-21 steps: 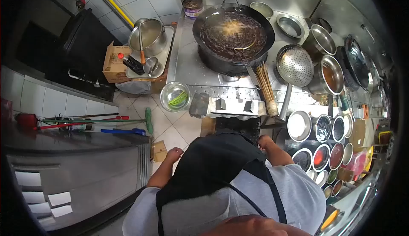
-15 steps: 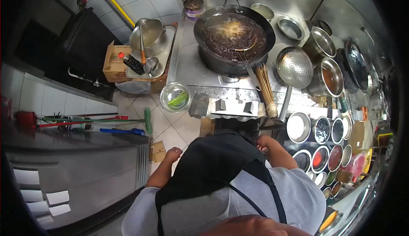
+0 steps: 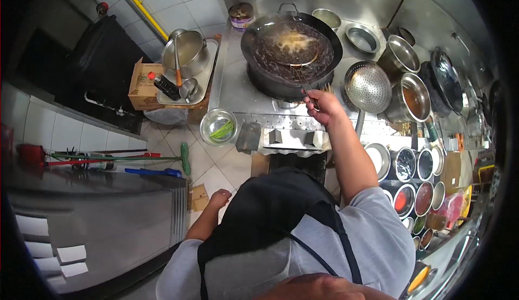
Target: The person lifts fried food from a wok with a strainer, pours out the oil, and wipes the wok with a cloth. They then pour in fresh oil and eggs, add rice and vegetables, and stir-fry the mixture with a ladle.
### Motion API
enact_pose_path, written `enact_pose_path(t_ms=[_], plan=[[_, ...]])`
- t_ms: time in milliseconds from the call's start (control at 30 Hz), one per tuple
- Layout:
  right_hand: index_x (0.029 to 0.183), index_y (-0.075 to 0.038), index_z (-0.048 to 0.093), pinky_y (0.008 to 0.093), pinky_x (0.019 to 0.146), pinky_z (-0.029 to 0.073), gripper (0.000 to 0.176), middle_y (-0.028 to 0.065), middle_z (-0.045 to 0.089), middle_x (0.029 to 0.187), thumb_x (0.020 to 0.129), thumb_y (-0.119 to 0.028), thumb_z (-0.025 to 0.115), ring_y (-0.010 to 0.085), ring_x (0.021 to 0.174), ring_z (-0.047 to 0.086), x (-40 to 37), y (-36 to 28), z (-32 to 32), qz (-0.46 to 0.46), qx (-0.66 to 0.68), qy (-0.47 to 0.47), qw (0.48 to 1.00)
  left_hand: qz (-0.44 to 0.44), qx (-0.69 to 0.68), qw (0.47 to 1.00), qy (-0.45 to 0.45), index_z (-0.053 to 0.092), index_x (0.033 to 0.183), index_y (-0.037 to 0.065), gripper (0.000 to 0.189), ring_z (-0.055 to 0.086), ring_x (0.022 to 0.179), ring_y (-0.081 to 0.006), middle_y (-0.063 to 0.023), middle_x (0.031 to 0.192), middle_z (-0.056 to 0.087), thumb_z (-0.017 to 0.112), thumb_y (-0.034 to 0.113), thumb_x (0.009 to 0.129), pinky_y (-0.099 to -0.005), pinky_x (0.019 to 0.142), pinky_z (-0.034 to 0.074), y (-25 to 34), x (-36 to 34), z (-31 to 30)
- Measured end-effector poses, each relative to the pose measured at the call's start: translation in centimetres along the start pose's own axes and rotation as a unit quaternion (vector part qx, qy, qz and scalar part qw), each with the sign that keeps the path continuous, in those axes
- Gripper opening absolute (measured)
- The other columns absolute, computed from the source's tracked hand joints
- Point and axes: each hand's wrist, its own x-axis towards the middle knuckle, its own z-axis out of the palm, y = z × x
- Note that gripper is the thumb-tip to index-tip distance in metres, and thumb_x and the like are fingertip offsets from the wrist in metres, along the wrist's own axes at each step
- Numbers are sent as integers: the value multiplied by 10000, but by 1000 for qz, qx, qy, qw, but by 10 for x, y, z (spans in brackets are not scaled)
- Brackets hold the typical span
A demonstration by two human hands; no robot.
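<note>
My right hand is closed around the handle of a wire skimmer that slants out of a large black wok. The skimmer's round rim rests in dark, bubbling oil. Beside the rim, a pale golden clump of frying food floats amid foam. My left hand hangs low by the apron, its fingers curled and apparently holding nothing. A bundled bamboo brush is mostly hidden behind my right hand.
A perforated ladle and several steel pots stand right of the wok. A glass bowl with green stalks sits at the stove's left corner. A tray holds a stockpot and a dark bottle. Seasoning containers line the right.
My right hand has risen from beside the apron to the stove and taken hold of the skimmer's handle. The skimmer has shifted slightly in the oil. My left hand stays low.
</note>
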Motion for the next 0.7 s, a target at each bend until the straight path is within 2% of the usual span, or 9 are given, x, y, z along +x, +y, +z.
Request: enact_pose_path(t_ms=[33,67,167,300,467,700], plan=[[1014,-24,543,253,456,389,169,59,588,736,978,-173,471,114,526,476,5,-1,3,-1,3,3,1000,9,-2,1000,9,653,959,58,307,581,555,-156,-81,699,644,693,307,786,-303,510,470,4,-2,1],[1014,-24,543,253,456,389,169,59,588,736,978,-173,471,114,526,476,10,1,2,-2,0,0,1000,17,-4,1000,18,655,960,56,309,579,554,-155,-79,699,643,692,308,785,-301,511,467,7,-5,2],[1000,-32,542,247,435,312,167,17,520,681,978,-180,467,104,475,412,19,15,-16,-70,-24,-19,997,22,22,999,18,657,967,45,318,590,563,-156,-81,705,649,686,306,788,-304,528,480,8,-11,4],[1027,-5,535,254,419,305,189,20,518,673,972,-175,475,106,459,406,5,24,-20,-113,-54,-25,992,1,20,1000,13,656,976,36,324,616,592,-164,-90,722,657,678,302,792,-313,546,497,-5,-14,5],[1048,25,528,248,409,306,217,27,508,650,964,-171,487,108,438,397,-31,27,-22,-124,-81,1,989,-17,27,999,-8,645,994,24,339,642,622,-178,-99,739,663,675,298,796,-320,554,509,-25,-9,6],[1086,66,518,235,407,308,268,34,509,652,950,-166,509,103,439,401,-67,28,-20,-133,-74,6,988,-8,28,1000,-4,644,973,37,318,627,612,-179,-89,726,658,685,303,804,-315,540,497,-4,-4,4]])
